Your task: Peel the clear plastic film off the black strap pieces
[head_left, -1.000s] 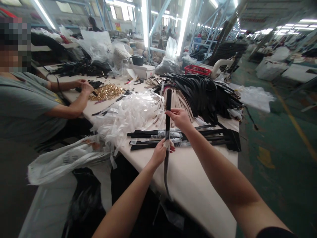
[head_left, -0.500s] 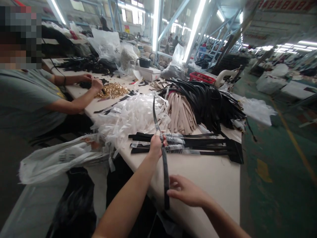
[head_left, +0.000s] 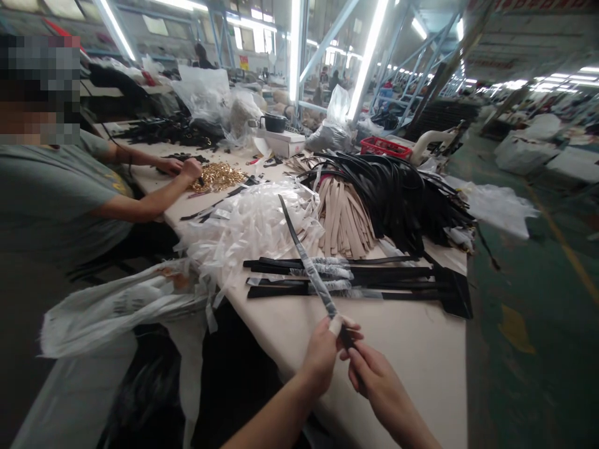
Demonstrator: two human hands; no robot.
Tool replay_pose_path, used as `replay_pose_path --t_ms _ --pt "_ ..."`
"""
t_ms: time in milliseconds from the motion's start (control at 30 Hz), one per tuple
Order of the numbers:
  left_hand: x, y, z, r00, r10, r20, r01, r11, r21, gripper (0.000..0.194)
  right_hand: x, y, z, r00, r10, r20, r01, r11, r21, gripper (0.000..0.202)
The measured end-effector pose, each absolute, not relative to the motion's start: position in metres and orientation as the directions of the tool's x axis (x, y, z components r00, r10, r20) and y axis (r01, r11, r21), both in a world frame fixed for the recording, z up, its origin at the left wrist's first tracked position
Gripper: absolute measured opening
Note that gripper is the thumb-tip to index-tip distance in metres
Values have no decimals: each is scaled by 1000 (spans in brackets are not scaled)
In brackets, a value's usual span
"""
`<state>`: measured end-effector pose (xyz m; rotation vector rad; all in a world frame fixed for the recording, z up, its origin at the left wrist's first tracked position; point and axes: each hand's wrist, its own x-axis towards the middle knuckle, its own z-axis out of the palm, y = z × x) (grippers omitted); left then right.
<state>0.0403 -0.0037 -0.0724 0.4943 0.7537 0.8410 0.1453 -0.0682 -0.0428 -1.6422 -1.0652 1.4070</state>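
A long black strap [head_left: 299,248], its middle wrapped in clear film, slants up and to the left over the table. My left hand [head_left: 325,349] is closed around it near its lower end. Right beside it, my right hand [head_left: 369,369] pinches the strap's lower part between thumb and fingers. Beyond my hands several black straps [head_left: 397,272] with film-wrapped sections lie side by side on the pale table [head_left: 397,349]. A heap of white plastic strips [head_left: 253,218] lies at the back left of them.
Black straps [head_left: 397,193] and beige strips [head_left: 344,218] are piled at the back. On the left a person [head_left: 51,193] works near gold-coloured metal pieces [head_left: 219,177]. A red basket [head_left: 384,148] stands behind, and a white sack [head_left: 126,305] hangs at the left edge.
My left hand has moved down and right, towards the strap's lower end. My right hand has closed on the strap beside it. The strap now leans further left.
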Motion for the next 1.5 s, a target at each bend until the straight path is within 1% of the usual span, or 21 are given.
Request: replay_pose_path --t_ms 100,200,267,400,467,533,567,633,700,767,833,900,933,1000,1067,1167,1233,1300,1367,1400,1500 --pt "45 34 -68 302 869 -392 -589 494 640 33 156 -83 -27 25 920 -392 289 -382 -878 46" --pt "49 67 -59 263 887 -380 -606 458 650 30 182 -98 -9 -8 906 -424 401 -385 -831 50" --pt "50 77 -48 292 898 -330 -613 441 656 30 211 -108 1 16 901 -434 462 -392 -796 50" --pt "33 75 -23 462 876 -135 -625 430 652 41 300 -113 13 97 903 -418 583 -392 -712 41" --pt "21 75 -19 470 878 -94 -598 395 697 42 350 -101 15 213 897 -387 648 -426 -631 38" --pt "11 79 -26 419 898 -134 -505 353 788 37 390 -78 13 282 904 -321 726 -419 -544 38" --pt "8 83 -32 382 910 -164 -425 331 842 34 405 -62 12 298 913 -279 765 -403 -502 38" --pt "5 89 -47 298 936 -190 -203 256 945 26 422 -24 7 279 928 -245 835 -361 -415 37" --pt "4 92 -58 249 959 -137 55 127 990 15 428 18 2 268 940 -211 882 -327 -339 31" --pt "2 93 -62 272 962 -25 282 -55 958 10 432 60 0 294 945 -146 898 -325 -298 23" --pt "-2 96 -60 321 936 144 430 -279 859 16 437 100 1 337 939 -72 897 -344 -279 23" --pt "-7 106 -57 379 871 314 524 -482 702 36 443 140 3 372 928 -14 891 -361 -276 24" --pt "-8 113 -57 412 830 376 560 -556 615 48 446 160 3 386 923 6 886 -369 -280 23" --pt "-9 129 -58 480 768 425 621 -639 453 65 449 199 0 414 910 33 876 -388 -286 24" --pt "-7 141 -63 530 751 394 672 -655 345 67 447 234 -8 456 888 61 862 -423 -279 30" --pt "-4 140 -75 515 796 317 755 -597 271 46 439 274 -26 536 837 112 830 -498 -249 48" --pt "-1 132 -84 480 818 318 790 -560 249 37 435 293 -38 576 806 135 810 -541 -227 55" --pt "2 124 -92 452 824 342 798 -545 257 36 435 305 -48 599 787 144 796 -567 -212 49" --pt "1 120 -98 415 842 345 805 -516 292 42 437 312 -55 617 773 147 784 -586 -206 41" --pt "0 120 -101 391 857 335 811 -493 315 45 438 314 -58 624 767 149 778 -594 -204 41" --pt "-4 122 -103 358 887 292 808 -451 378 53 441 318 -60 629 763 150 776 -601 -193 50"
